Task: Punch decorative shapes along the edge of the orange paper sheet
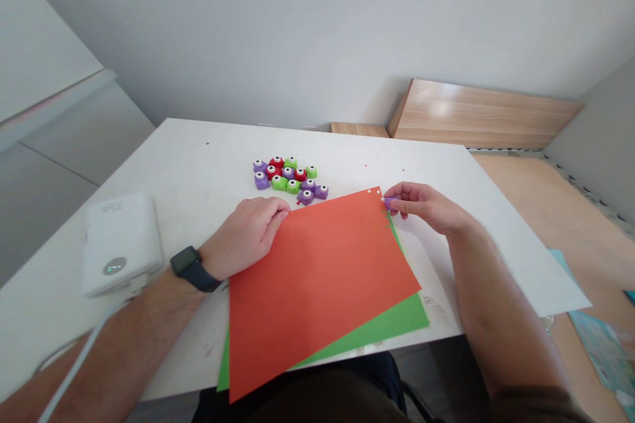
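Note:
An orange sheet of paper (322, 264) lies at an angle over a green sheet (377, 327), and both reach past the table's front edge. My left hand (255, 228) grips the orange sheet near its far left corner, thumb on top. Between the thumb and fingers of my right hand (421, 205) is a small purple craft punch (390, 203), set against the sheet's right edge near the far corner. Small holes run along that corner, some pale and some showing green. Several purple, red and green craft punches (288, 173) stand clustered beyond the paper.
A white box-shaped device (122, 244) with a round silver button sits at the left, and a white cable (84, 350) from it runs across my left forearm. Tiny scraps dot the white table (208, 168). A wooden bed frame (476, 112) stands behind, to the right.

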`<state>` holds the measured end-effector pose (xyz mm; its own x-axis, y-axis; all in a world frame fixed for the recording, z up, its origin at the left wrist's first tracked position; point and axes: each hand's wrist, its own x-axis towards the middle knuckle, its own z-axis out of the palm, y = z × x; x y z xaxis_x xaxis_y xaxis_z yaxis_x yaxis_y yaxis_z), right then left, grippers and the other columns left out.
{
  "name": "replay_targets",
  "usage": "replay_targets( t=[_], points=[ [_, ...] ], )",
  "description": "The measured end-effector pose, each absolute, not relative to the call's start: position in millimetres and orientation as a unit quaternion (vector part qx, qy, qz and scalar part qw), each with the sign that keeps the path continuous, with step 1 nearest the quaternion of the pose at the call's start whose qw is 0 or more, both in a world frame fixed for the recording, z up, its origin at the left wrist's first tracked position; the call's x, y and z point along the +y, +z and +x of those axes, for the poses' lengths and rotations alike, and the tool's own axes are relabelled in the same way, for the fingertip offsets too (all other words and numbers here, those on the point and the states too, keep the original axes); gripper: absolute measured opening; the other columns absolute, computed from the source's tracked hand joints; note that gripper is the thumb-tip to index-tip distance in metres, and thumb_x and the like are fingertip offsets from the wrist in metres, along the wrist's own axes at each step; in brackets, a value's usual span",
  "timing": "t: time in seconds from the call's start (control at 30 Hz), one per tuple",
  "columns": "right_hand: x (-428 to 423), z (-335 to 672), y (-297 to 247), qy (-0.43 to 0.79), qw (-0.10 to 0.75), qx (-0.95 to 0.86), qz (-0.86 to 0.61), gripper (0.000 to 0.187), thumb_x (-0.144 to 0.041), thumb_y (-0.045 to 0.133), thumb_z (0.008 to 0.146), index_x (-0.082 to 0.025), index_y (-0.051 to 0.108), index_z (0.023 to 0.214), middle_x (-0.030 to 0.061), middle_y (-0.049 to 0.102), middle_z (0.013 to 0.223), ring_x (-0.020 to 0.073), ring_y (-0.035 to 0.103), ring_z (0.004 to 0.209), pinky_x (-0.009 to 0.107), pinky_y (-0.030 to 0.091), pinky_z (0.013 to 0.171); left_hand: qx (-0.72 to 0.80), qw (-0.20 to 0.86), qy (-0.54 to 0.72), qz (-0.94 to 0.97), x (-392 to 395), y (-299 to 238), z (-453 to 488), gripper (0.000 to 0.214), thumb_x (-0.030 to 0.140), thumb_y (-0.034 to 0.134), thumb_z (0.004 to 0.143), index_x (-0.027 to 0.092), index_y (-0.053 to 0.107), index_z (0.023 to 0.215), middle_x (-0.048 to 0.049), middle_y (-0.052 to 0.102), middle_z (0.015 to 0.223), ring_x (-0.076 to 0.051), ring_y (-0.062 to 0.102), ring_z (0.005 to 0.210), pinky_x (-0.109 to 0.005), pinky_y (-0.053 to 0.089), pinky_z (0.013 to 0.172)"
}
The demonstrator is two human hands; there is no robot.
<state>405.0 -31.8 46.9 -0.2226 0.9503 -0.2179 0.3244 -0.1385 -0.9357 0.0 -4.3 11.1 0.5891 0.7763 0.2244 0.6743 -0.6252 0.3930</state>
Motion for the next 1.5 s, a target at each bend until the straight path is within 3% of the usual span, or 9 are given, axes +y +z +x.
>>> replay_targets(
  t=[1.07,1.5],
  points=[
    [-32,400,46,0.529,0.274,-0.587,-0.548,0.034,-0.048,0.083,0.087,-0.022,0.076,0.109,0.0073,0.077,0.1,0.0216,0.064,0.087,0.033,0.045,0.068,0.412,0.142,0.188,0.88,-5,13,-1,0.031,0.037,0.038,0.112,0.021,0.063,0.106,-0.0086,0.073,0.103,-0.028,0.066,0.096,-0.043,0.048,0.09],
    [-33,383,43,0.566,0.337,-0.548,-0.516,0.043,-0.046,0.092,0.079,-0.023,0.065,0.103,0.0025,0.075,0.09,0.0195,0.066,0.08,0.035,0.047,0.074,0.417,0.143,0.188,0.878,-5,13,0,0.029,0.038,0.039,0.111,0.022,0.063,0.106,-0.0082,0.073,0.104,-0.028,0.066,0.096,-0.042,0.047,0.092]
  ],
)
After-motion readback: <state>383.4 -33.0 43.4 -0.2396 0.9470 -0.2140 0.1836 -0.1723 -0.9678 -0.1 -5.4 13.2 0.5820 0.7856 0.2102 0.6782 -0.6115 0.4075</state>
